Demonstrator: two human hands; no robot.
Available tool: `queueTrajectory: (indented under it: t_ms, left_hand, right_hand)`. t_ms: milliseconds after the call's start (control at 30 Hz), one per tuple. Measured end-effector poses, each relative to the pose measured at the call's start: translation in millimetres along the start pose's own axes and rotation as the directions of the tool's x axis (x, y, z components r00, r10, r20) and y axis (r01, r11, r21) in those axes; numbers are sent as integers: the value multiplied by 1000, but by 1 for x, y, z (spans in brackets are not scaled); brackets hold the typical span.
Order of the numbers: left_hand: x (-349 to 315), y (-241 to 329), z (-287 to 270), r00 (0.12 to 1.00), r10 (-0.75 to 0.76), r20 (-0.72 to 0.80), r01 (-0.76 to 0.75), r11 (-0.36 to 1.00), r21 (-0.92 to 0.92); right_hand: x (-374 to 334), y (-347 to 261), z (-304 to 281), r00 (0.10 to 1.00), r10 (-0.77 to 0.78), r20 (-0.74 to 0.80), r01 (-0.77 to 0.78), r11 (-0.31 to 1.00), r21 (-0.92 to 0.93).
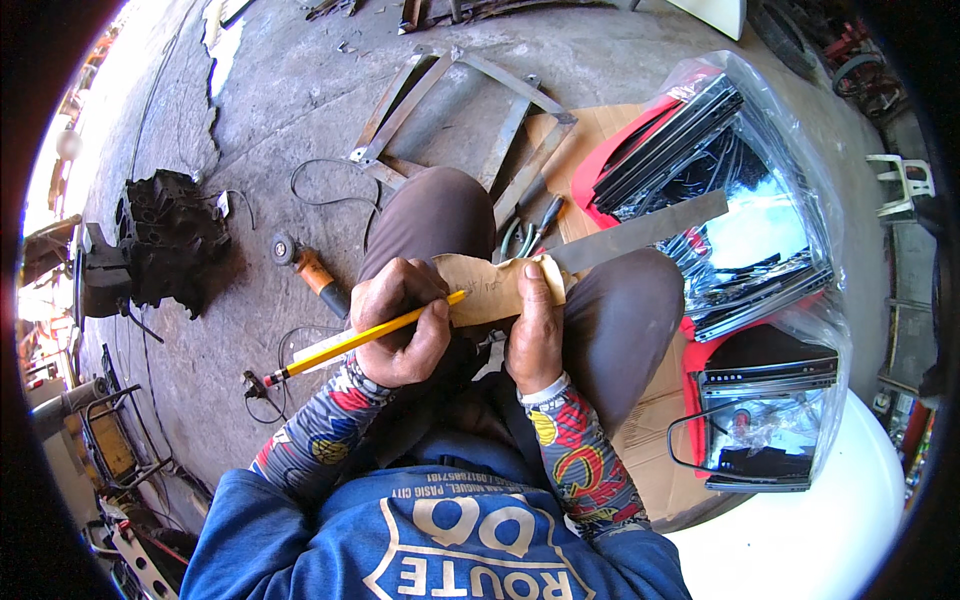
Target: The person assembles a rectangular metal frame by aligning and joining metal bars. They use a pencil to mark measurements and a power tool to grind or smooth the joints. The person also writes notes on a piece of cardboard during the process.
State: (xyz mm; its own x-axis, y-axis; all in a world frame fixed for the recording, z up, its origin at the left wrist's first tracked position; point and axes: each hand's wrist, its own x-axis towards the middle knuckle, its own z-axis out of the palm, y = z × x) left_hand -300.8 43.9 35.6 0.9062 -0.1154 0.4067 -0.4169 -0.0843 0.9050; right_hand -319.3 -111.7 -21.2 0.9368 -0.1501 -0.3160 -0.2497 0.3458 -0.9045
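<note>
A yellow pencil [400, 322] with a red end is gripped in my left hand [402, 320], its fingers closed round it. The pencil's tip touches a torn piece of brown cardboard [490, 283] that bears handwritten marks. My right hand [535, 330] pinches the right end of this cardboard, thumb on top; the fingers beneath are mostly hidden. Both hands are between my bent knees. Just beyond the right hand, a flat grey metal strip [650, 228] lies slantwise by my right knee.
An orange angle grinder [315, 275] lies on the floor at left, near a dark engine block [165, 240]. Ahead is a metal frame [440, 85], with pliers [550, 215] nearby. Plastic-wrapped glass panels [750, 200] rest at right on cardboard [645, 415].
</note>
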Motion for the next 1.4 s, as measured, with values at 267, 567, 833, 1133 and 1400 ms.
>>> queueTrajectory:
  t_ms: [267,567,833,1133,1400]
  left_hand:
    - [2,-2,-2,998,41,43,-42,999,22]
    - [4,0,-3,998,36,60,-39,998,45]
    - [5,1,-3,998,26,55,-29,998,52]
    - [5,0,-5,998,14,68,-18,999,51]
    - [5,-2,-3,998,16,61,-19,999,36]
  right_hand:
    - [-1,-1,4,1000,1,1,-1,1000,16]
    - [-4,-2,3,998,-69,-6,68,994,-86]
    - [-1,3,0,998,58,-35,-58,998,11]
    - [-3,-2,0,998,55,7,-55,998,2]
    - [-4,12,-8,924,-359,132,382,857,-347]
